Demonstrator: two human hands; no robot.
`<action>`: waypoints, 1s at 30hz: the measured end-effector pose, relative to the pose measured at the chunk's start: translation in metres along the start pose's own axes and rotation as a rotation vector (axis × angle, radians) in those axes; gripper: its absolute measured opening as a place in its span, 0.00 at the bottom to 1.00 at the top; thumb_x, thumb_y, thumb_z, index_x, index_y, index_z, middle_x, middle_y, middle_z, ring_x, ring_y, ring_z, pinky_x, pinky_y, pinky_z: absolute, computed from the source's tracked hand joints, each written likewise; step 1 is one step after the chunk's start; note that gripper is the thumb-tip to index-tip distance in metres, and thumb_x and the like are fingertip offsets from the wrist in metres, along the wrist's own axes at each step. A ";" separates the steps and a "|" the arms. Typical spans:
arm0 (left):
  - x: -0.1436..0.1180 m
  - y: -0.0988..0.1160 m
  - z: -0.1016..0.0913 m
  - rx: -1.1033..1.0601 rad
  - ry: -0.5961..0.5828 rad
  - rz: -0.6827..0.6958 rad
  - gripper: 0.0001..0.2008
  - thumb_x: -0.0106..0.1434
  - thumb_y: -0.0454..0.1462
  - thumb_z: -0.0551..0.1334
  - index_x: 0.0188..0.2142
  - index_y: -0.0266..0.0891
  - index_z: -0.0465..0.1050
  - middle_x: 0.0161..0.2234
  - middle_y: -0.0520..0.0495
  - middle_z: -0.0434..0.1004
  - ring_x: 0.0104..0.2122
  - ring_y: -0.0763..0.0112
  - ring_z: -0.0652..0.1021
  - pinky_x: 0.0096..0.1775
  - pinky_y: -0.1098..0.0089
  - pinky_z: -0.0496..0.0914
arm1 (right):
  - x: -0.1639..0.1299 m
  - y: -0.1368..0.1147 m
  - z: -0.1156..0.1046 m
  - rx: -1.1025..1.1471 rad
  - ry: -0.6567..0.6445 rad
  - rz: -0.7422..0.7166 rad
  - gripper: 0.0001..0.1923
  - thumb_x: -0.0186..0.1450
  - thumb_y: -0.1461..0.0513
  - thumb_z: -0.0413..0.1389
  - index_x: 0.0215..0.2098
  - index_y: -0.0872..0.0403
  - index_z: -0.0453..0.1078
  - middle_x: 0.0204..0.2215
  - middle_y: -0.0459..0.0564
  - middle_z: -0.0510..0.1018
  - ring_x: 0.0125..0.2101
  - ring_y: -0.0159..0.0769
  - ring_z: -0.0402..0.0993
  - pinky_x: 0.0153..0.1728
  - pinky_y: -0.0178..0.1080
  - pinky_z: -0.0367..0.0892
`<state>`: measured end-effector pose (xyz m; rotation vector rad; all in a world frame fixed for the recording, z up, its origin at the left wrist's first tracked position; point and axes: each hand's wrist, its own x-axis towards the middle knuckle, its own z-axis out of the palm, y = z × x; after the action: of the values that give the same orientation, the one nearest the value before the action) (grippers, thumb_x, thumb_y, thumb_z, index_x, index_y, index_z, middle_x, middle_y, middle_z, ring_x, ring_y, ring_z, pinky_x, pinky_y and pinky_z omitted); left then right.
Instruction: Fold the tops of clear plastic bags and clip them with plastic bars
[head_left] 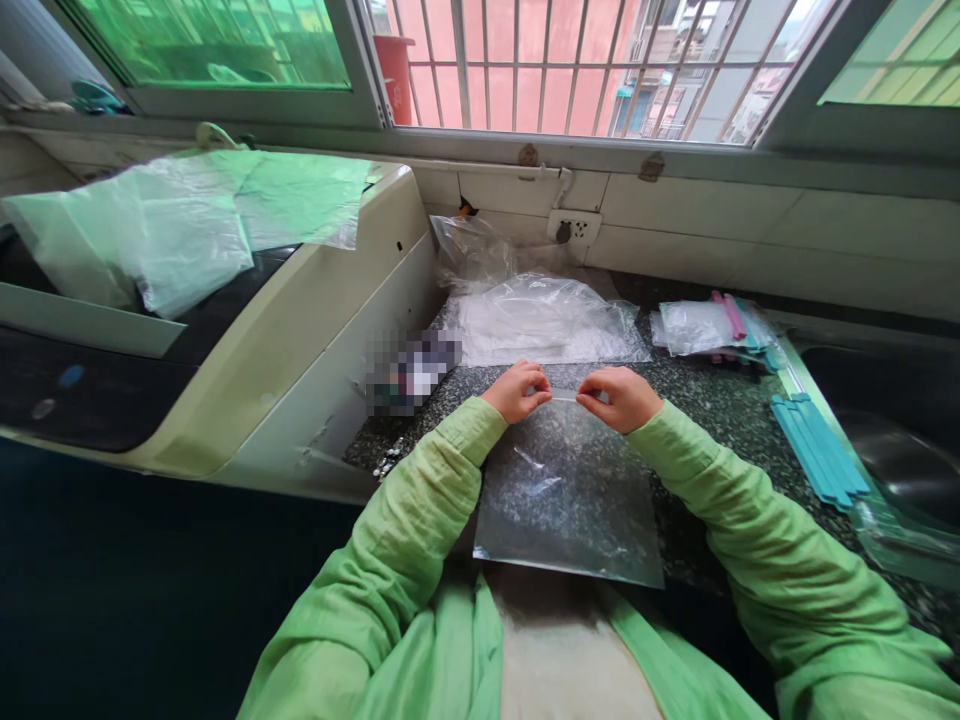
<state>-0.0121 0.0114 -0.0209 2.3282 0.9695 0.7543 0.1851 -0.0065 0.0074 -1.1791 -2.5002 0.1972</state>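
Plastic point(532, 325) lies beyond, strips point(817, 450) rightward; both hands' point(519, 392) point(621, 399) grip pinches a clear sheet point(571, 505).

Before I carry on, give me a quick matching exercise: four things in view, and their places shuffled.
1. Clear plastic sheet
2. Teal strips
3. Wall socket
4. Beige machine

A. On the tiled wall
B. Far left, partly covered by loose plastic
C. Pinched by left hand and right hand
D. Right side of the counter

Pairs: 1-C, 2-D, 3-A, 4-B
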 end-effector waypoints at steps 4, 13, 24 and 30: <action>0.000 -0.001 0.000 -0.007 0.014 0.006 0.06 0.54 0.34 0.58 0.22 0.36 0.67 0.27 0.47 0.70 0.32 0.70 0.68 0.40 0.67 0.63 | 0.000 -0.001 -0.001 0.019 0.001 0.003 0.08 0.55 0.60 0.51 0.23 0.54 0.70 0.19 0.48 0.75 0.22 0.31 0.68 0.26 0.33 0.60; -0.002 -0.003 -0.005 -0.023 0.060 0.007 0.06 0.54 0.35 0.57 0.22 0.36 0.67 0.27 0.47 0.70 0.32 0.70 0.68 0.40 0.67 0.62 | -0.003 0.010 -0.014 0.035 -0.050 0.078 0.07 0.54 0.60 0.52 0.22 0.54 0.70 0.19 0.46 0.74 0.21 0.30 0.68 0.24 0.32 0.60; -0.001 -0.005 -0.005 -0.021 0.050 -0.007 0.06 0.54 0.34 0.57 0.22 0.35 0.66 0.26 0.48 0.69 0.31 0.71 0.68 0.40 0.68 0.62 | 0.000 0.007 -0.012 -0.062 0.002 0.038 0.08 0.54 0.61 0.51 0.21 0.54 0.69 0.18 0.48 0.74 0.21 0.31 0.67 0.25 0.33 0.59; -0.002 -0.004 -0.006 -0.011 0.045 0.003 0.05 0.54 0.34 0.57 0.24 0.35 0.67 0.27 0.48 0.69 0.31 0.71 0.68 0.40 0.68 0.62 | -0.001 0.009 -0.010 -0.052 0.009 0.020 0.09 0.54 0.61 0.51 0.21 0.55 0.69 0.18 0.48 0.74 0.21 0.31 0.67 0.25 0.33 0.59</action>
<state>-0.0185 0.0138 -0.0198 2.3133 0.9791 0.8144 0.1961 -0.0014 0.0143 -1.2234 -2.5000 0.1331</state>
